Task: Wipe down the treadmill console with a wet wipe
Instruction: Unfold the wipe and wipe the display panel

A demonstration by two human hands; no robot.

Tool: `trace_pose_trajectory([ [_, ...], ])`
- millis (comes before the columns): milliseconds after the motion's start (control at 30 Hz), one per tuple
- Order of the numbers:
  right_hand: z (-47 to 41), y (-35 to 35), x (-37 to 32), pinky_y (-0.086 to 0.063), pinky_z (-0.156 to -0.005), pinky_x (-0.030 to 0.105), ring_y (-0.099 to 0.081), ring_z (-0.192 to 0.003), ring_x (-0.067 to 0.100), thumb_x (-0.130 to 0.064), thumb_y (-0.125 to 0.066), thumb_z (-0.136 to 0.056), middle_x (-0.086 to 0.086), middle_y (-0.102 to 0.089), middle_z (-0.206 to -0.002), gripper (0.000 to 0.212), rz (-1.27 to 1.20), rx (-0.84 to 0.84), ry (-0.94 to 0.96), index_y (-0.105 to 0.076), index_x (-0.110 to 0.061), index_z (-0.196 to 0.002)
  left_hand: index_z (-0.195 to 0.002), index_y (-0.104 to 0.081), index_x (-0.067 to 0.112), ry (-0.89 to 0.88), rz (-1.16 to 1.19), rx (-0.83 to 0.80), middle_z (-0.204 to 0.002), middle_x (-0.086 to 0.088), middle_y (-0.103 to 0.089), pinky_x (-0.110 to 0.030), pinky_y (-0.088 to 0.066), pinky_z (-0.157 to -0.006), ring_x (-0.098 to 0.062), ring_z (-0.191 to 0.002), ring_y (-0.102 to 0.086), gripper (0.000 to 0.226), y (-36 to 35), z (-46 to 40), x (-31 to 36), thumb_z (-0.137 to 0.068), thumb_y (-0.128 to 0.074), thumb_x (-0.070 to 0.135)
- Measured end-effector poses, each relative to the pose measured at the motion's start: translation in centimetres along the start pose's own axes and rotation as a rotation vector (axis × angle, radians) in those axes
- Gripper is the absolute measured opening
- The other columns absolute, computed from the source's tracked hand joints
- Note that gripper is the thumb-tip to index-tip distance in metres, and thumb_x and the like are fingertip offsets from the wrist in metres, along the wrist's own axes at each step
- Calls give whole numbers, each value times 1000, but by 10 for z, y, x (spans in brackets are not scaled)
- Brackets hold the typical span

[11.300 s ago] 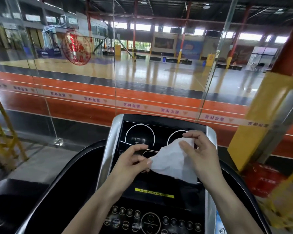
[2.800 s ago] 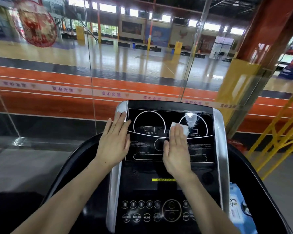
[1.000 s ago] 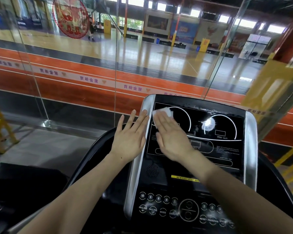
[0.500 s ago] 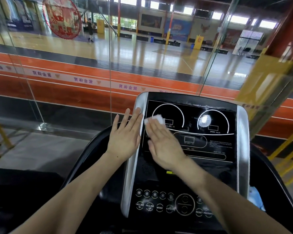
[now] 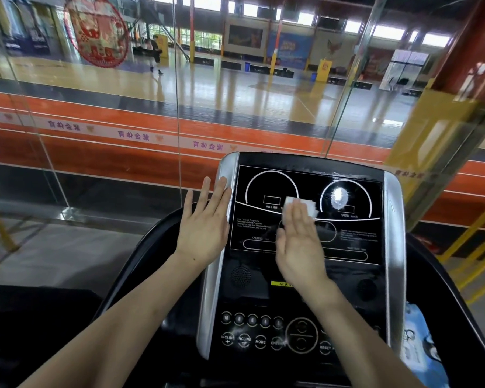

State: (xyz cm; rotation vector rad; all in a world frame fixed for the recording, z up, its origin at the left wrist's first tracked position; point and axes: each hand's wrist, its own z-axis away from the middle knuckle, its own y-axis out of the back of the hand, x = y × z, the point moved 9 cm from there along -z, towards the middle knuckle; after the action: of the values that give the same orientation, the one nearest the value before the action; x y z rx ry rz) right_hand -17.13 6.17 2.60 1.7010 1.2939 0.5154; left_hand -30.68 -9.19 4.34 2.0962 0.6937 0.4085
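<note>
nearest to me, at the bottom of the treadmill console [image 5: 305, 275], i see a row of round buttons [image 5: 252, 319] and below them keys marked incline, mode and reset, with a large round dial [image 5: 301, 335] between them. off the console's right edge a blue wipes packet [image 5: 416, 348] sits in the side tray. both my forearms reach up from the bottom of the view. my left hand [image 5: 203, 228] lies flat with its fingers spread, palm down, along the silver left trim [image 5: 214, 289] of the console, holding nothing. my right hand [image 5: 300, 245] is flat too, fingers extended and pressing the white wet wipe [image 5: 305, 205] against the black display glass; the wipe peeks out beyond my fingertips, between the incline dial graphic [image 5: 272, 189] and the speed dial graphic [image 5: 346, 197]. a bright glare spot sits inside the speed circle, and streaks show along the top edge of the glass. beyond the console stands a glass wall [image 5: 177, 107], then an orange running track [image 5: 123, 147] with a lettered strip, and farthest off a glossy basketball court [image 5: 235, 85].
</note>
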Motion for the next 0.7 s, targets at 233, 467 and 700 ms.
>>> trace_pose_trajectory([
  [233, 10, -6, 7, -11, -134, 38, 1, -163, 12, -37, -21, -111, 3, -8, -177, 62, 43, -35, 97, -16, -14, -168, -160, -36, 14, -80, 4, 60, -172, -22, -16, -63, -12, -128, -37, -162, -2, 64, 6, -8, 29, -98, -50, 27],
  [467, 25, 24, 101, -16, -132, 51, -3, -164, 25, -36, -18, -111, 15, -12, -174, 64, -8, 94, -231, -14, -4, -166, -161, -34, 17, -114, -12, 84, -173, -19, -18, -60, -12, -128, -35, -162, -9, 63, 2, -17, 44, -101, -48, 31],
  [700, 14, -1, 27, -6, -134, 37, 4, -163, 14, -38, -18, -111, 4, -4, -176, 62, 46, -48, 97, -11, -14, -168, -160, -37, 20, -116, -37, 113, -174, -15, -17, -72, -8, -123, -34, -163, -5, 63, 0, -24, 60, -100, -48, 35],
])
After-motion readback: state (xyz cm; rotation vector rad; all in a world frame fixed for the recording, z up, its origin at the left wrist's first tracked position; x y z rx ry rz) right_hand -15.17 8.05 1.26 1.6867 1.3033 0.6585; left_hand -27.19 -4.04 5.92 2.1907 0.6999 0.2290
